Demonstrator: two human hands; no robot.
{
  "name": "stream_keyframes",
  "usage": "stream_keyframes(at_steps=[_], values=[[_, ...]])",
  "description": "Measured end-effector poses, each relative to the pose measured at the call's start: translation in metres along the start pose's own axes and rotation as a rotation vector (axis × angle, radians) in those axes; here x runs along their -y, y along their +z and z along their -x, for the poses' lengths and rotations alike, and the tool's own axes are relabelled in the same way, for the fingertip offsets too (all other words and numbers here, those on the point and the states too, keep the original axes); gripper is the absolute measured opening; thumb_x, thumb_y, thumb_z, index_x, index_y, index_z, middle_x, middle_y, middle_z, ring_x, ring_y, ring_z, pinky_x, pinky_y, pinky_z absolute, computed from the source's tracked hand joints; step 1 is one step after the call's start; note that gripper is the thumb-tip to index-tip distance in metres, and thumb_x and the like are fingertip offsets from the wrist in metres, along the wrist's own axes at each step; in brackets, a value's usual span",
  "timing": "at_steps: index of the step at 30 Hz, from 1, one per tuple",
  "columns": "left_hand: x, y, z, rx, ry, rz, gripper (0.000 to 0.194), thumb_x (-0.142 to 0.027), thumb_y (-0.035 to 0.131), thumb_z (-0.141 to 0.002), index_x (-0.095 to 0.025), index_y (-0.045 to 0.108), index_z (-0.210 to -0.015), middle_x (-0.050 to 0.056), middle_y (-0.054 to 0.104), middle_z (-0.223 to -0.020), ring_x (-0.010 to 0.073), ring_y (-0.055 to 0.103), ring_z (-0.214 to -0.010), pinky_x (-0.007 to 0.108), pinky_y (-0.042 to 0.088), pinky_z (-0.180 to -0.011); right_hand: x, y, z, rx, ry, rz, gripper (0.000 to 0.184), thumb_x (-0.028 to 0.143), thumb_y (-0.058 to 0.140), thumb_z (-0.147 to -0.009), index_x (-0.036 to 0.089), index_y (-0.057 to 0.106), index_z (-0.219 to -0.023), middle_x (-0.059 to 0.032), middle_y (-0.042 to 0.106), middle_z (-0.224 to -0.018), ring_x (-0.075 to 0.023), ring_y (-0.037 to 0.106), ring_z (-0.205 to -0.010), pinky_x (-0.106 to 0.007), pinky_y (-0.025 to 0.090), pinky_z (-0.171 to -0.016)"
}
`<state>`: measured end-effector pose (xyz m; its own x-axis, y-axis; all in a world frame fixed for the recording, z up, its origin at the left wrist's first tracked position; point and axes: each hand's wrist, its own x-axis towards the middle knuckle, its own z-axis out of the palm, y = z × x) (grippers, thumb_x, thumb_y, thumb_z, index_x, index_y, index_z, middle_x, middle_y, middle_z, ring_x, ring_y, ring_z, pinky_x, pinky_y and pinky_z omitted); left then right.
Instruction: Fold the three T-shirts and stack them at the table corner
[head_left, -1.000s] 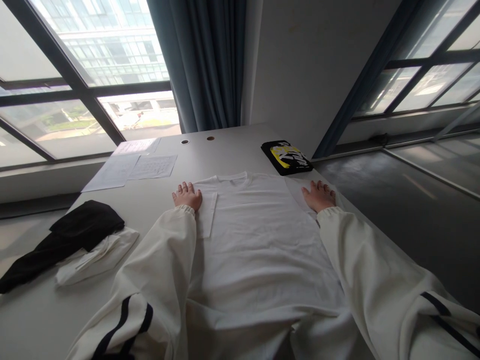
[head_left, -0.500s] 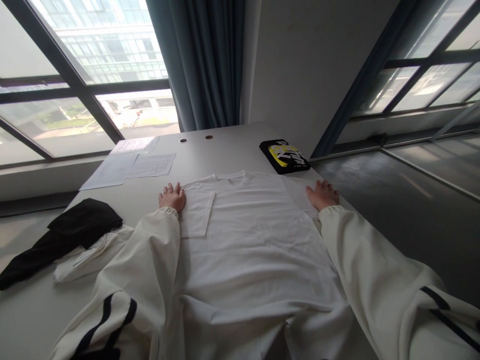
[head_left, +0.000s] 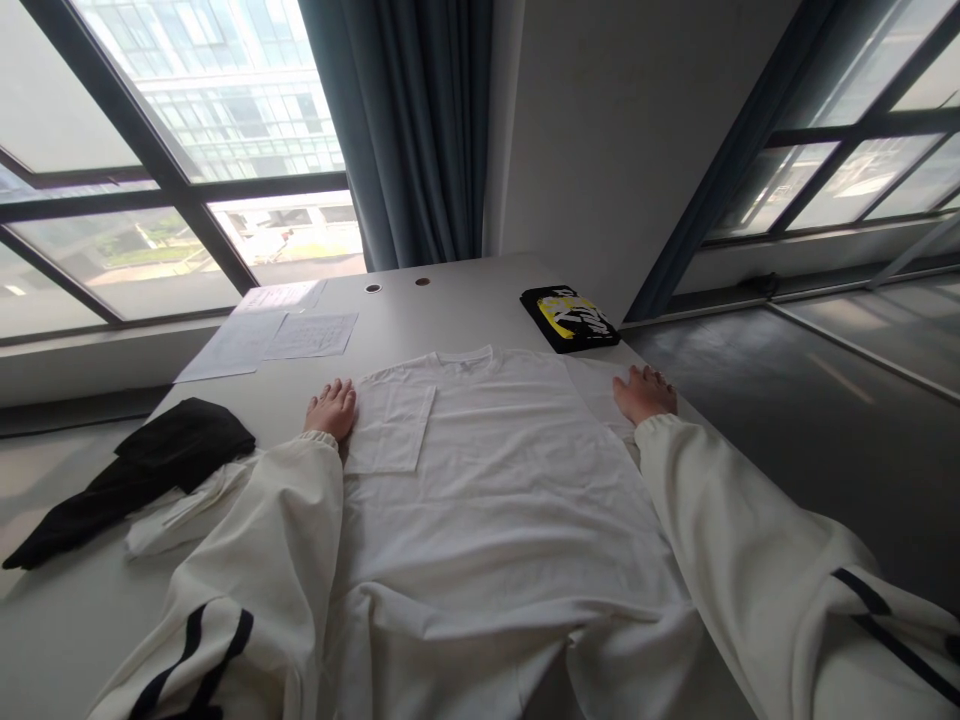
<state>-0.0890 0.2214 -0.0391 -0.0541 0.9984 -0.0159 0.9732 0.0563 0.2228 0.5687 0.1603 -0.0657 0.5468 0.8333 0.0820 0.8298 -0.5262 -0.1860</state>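
A white T-shirt (head_left: 510, 480) lies spread on the table, its neckline at the far end and its lower part rumpled near me. The left sleeve (head_left: 394, 430) is folded inward over the body. My left hand (head_left: 330, 408) rests flat beside that folded edge, fingers stretched out. On the other side, my right hand (head_left: 645, 395) lies over the outer end of the right sleeve (head_left: 596, 385), thumb pointing inward and fingers apart. Whether cloth is under its palm is hidden.
A folded black garment with yellow and white print (head_left: 570, 320) sits at the far right of the white table (head_left: 465, 310). Paper sheets (head_left: 311, 335) lie at the far left. Black clothing (head_left: 180, 440) and white cloth (head_left: 187, 510) are heaped left of my arm.
My left hand has shifted slightly left and towards me, and the shirt's left edge now reaches a little farther left. My right hand has stayed nearly still.
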Motion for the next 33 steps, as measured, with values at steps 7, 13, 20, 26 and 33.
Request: stream_keyframes(at_steps=[7,13,20,26,33], values=[[0.006,-0.010,0.029,0.061,0.183,-0.091,0.065,-0.053,0.029,-0.106,-0.033,0.029,-0.169,0.003,0.023,-0.177,0.0258,0.025,-0.162,0.053,0.019,-0.131,0.001,0.000,0.001,-0.001,-0.008,0.012,0.072,0.055,0.028,-0.104,0.012,0.043,-0.161,-0.0212,0.032,-0.170,-0.0366,0.028,-0.157,-0.055,0.022,-0.126],[0.016,-0.009,0.064,0.095,0.248,-0.165,0.066,-0.056,0.034,-0.104,-0.037,0.031,-0.168,0.000,0.017,-0.178,0.0257,0.018,-0.164,0.049,0.015,-0.132,0.005,-0.005,0.004,0.006,-0.009,-0.009,0.071,0.054,0.027,-0.104,0.015,0.044,-0.160,-0.0201,0.032,-0.171,-0.0370,0.027,-0.157,-0.057,0.022,-0.125],[0.030,-0.011,0.113,0.084,0.306,-0.157,0.071,-0.061,0.043,-0.099,-0.035,0.039,-0.165,-0.001,0.023,-0.176,0.0271,0.025,-0.162,0.047,0.017,-0.133,0.006,-0.004,0.004,-0.006,-0.009,-0.018,0.072,0.054,0.026,-0.103,0.013,0.045,-0.160,-0.0204,0.033,-0.170,-0.0379,0.028,-0.157,-0.057,0.022,-0.126],[0.030,-0.001,0.154,0.042,0.289,-0.153,0.064,-0.049,0.035,-0.101,-0.034,0.045,-0.162,-0.004,0.022,-0.176,0.0246,0.025,-0.162,0.045,0.020,-0.133,0.004,0.000,0.002,-0.017,-0.014,-0.021,0.070,0.053,0.028,-0.103,0.015,0.048,-0.158,-0.0205,0.034,-0.169,-0.0372,0.028,-0.156,-0.058,0.022,-0.126],[0.021,0.001,0.178,-0.068,0.342,-0.046,0.055,-0.033,0.040,-0.094,-0.029,0.062,-0.145,0.005,0.058,-0.156,0.0261,0.053,-0.144,0.042,0.040,-0.123,0.004,-0.001,0.000,-0.016,-0.019,-0.018,0.069,0.051,0.030,-0.104,0.012,0.047,-0.159,-0.0219,0.035,-0.169,-0.0379,0.030,-0.154,-0.057,0.024,-0.124]])
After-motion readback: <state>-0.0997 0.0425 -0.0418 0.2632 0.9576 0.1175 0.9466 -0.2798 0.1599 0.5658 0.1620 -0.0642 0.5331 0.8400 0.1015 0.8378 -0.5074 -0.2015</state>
